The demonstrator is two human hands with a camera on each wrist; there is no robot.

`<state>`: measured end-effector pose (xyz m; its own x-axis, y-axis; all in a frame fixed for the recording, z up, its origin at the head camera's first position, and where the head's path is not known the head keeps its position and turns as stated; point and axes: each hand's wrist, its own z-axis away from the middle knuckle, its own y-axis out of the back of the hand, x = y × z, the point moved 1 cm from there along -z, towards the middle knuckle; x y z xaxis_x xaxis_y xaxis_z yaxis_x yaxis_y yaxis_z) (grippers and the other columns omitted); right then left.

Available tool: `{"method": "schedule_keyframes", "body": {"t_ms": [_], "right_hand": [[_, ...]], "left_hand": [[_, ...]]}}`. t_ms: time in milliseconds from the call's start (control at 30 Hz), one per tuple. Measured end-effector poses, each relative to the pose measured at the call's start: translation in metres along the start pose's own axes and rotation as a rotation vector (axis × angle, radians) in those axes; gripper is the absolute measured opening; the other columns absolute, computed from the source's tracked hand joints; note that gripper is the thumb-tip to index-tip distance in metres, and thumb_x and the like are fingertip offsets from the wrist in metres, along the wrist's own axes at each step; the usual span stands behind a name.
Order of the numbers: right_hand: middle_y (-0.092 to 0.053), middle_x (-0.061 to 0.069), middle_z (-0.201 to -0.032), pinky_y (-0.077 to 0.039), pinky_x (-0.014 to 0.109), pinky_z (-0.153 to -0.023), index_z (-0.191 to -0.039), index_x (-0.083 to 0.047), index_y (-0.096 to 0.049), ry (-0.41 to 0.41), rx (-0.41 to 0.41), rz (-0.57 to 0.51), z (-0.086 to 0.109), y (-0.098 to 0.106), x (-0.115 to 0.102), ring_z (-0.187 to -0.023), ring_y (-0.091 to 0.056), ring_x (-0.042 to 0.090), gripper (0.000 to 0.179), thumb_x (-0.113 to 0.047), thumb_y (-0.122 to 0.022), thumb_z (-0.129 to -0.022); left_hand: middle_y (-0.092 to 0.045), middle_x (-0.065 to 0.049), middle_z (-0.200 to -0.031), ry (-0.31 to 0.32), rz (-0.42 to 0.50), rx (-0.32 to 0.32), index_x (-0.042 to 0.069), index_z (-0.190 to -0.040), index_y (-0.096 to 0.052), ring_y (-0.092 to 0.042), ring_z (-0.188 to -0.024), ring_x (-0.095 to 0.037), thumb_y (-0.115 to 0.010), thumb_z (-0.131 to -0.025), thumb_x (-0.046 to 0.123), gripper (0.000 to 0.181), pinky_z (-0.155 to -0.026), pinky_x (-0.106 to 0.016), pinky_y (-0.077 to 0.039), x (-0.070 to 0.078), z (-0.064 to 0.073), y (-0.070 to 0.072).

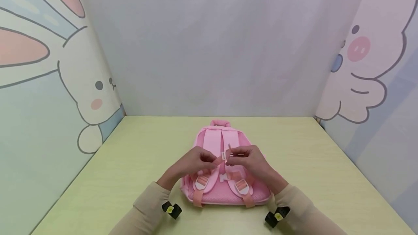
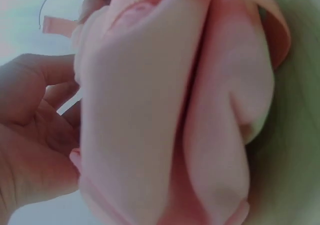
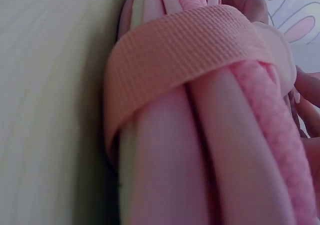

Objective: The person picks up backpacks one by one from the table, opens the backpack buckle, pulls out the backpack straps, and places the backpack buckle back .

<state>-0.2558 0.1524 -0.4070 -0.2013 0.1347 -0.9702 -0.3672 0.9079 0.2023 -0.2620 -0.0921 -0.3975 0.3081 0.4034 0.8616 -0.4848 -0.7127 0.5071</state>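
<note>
A pink backpack lies on the table with its shoulder straps facing up. Above it, in the head view, the left hand pinches a narrow salmon-pink webbing strap. The strap passes through a small white slider buckle between the hands. On the other side of that buckle, the right hand pinches the strap near its end, which sticks up past the fingers. A white clip lies just below the hands. In the left wrist view, the backpack's side hides part of the left hand.
White adjusters sit on the lower shoulder straps, with webbing running down to the bag's bottom edge. A carry loop tops the bag. The pale yellow table meets a grey back wall and cartoon-printed side panels.
</note>
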Motion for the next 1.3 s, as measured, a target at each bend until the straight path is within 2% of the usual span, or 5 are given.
{"method": "schedule_keyframes", "body": {"t_ms": [433, 767, 900, 1100, 1300], "right_hand": [[-0.074, 0.014, -0.097, -0.057, 0.041, -0.082, -0.113, -0.004, -0.075, 0.097, -0.089, 0.109, 0.017, 0.028, -0.053, -0.089, -0.071, 0.034, 0.024, -0.014, -0.075, -0.09], [-0.072, 0.004, -0.092, -0.055, 0.019, -0.073, -0.099, -0.003, -0.075, 1.026, -0.043, 0.837, 0.049, -0.032, -0.087, -0.078, -0.067, 0.013, 0.013, 0.001, -0.066, -0.091], [-0.066, 0.0, -0.094, -0.052, 0.019, -0.076, -0.099, -0.007, -0.075, 1.215, -0.096, 1.152, 0.065, -0.07, -0.082, -0.079, -0.061, 0.011, 0.033, -0.006, -0.043, -0.104], [-0.054, -0.005, -0.086, -0.034, 0.017, -0.058, -0.082, -0.018, -0.07, 1.19, -0.279, 1.479, 0.081, -0.098, -0.067, -0.069, -0.045, 0.009, 0.054, -0.002, -0.02, -0.099], [-0.052, -0.008, -0.079, -0.026, 0.019, -0.052, -0.067, -0.029, -0.065, 1.069, -0.376, 1.634, 0.084, -0.109, -0.046, -0.065, -0.044, 0.008, 0.032, -0.012, -0.05, -0.09]], "left_hand": [[-0.072, 0.002, -0.081, -0.043, -0.037, -0.04, 0.015, -0.094, -0.08, -0.058, -0.073, -0.01, -0.076, -0.089, 0.014, 0.007, -0.064, -0.025, -0.049, 0.001, 0.001, 0.003], [-0.07, 0.006, -0.072, -0.117, -0.113, 0.042, 0.012, -0.084, -0.08, -0.056, -0.063, -0.006, -0.08, -0.085, 0.01, 0.003, -0.057, -0.022, -0.048, 0.002, 0.001, 0.002], [-0.07, 0.009, -0.073, -0.165, -0.165, -0.042, 0.014, -0.083, -0.08, -0.059, -0.066, -0.005, -0.077, -0.085, 0.001, 0.013, -0.061, -0.023, -0.052, -0.001, 0.005, 0.001], [-0.072, 0.01, -0.089, -0.261, -0.246, -0.169, 0.012, -0.092, -0.081, -0.061, -0.077, -0.001, -0.068, -0.089, -0.003, 0.02, -0.069, -0.022, -0.053, 0.001, 0.008, 0.005], [-0.071, 0.01, -0.088, -0.288, -0.263, -0.192, 0.012, -0.092, -0.08, -0.062, -0.079, -0.001, -0.075, -0.09, 0.011, 0.006, -0.071, -0.022, -0.054, 0.003, 0.008, 0.006]]}}
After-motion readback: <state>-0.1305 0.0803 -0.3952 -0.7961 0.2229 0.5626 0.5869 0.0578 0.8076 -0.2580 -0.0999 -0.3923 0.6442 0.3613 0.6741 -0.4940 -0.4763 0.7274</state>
